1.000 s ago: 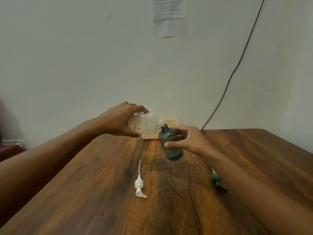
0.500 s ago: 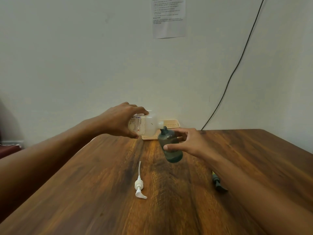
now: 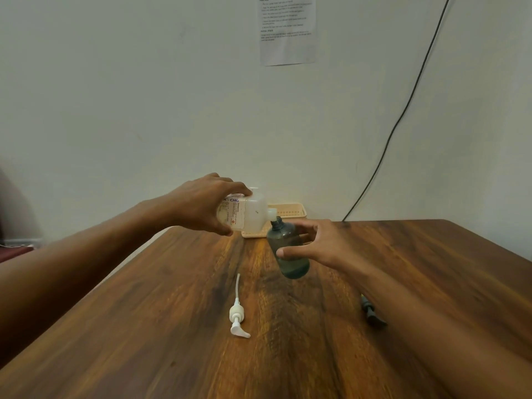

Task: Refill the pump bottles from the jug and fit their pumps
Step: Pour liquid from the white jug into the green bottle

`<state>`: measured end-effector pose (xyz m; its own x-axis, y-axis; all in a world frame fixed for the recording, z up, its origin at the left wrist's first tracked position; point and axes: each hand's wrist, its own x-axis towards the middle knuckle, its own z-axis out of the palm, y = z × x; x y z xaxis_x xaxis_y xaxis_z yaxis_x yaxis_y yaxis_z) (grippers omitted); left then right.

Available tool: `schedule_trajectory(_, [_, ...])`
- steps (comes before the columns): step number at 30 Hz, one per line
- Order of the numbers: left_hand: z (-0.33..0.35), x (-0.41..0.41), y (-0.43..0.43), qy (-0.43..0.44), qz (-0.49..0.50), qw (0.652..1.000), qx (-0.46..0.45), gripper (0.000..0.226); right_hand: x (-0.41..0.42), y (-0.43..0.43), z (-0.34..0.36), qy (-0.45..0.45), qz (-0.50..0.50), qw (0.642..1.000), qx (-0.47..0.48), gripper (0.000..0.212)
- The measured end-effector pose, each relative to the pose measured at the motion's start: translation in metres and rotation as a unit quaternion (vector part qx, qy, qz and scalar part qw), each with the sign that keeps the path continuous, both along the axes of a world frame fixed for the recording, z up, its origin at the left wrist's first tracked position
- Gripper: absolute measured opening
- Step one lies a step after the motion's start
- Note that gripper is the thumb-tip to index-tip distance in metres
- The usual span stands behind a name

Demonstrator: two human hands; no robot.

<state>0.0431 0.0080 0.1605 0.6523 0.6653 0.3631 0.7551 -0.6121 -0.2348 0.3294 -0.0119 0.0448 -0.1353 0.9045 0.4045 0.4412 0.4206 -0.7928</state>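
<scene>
Both hands' fingers (image 3: pixel 283 252) around jug (image 3: pixel 250 216), bottle (image 3: pixel 288 250).

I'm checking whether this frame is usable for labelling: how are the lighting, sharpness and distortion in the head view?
Head view: dim, even, warm light, no glare on the table; wide-angle bending curves the table's edges; the forearms nearest the camera look soft, and the printed sheet on the wall is too small to read; the jug, the green bottle and the white pump show clearly enough.

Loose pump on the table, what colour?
White pump, clearest in the head view.
</scene>
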Motion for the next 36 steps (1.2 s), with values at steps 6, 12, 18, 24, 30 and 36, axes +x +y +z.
schedule_trajectory(6, [0.0005,0.0006,-0.0007,0.006,0.003,1.0,0.0,0.087,-0.0009,0.0014,-0.0014,-0.003,-0.004,1.0,0.0,0.071])
schedule_trajectory(12, [0.0012,0.0008,0.0,0.009,0.005,1.0,-0.002,0.087,-0.0007,0.002,-0.0034,-0.002,-0.012,1.0,0.001,0.073])
schedule_trajectory(18, [0.002,0.0015,0.0015,0.007,-0.003,1.0,0.001,0.087,-0.0007,0.0009,-0.0023,-0.001,-0.016,1.0,0.001,0.071])
schedule_trajectory(24, [0.0037,0.0034,0.0017,0.007,-0.002,1.0,-0.004,0.087,0.0015,-0.0002,0.0007,-0.004,-0.015,1.0,0.002,0.067])
schedule_trajectory(30, [0.0051,0.0056,0.0038,0.011,-0.006,1.0,0.0,0.087,0.0035,0.0013,0.0006,-0.007,-0.015,1.0,0.011,0.071])
schedule_trajectory(36, [0.0066,0.0055,0.0011,0.009,-0.004,1.0,-0.005,0.086,0.0035,0.0022,0.0022,-0.003,-0.016,1.0,0.009,0.071])
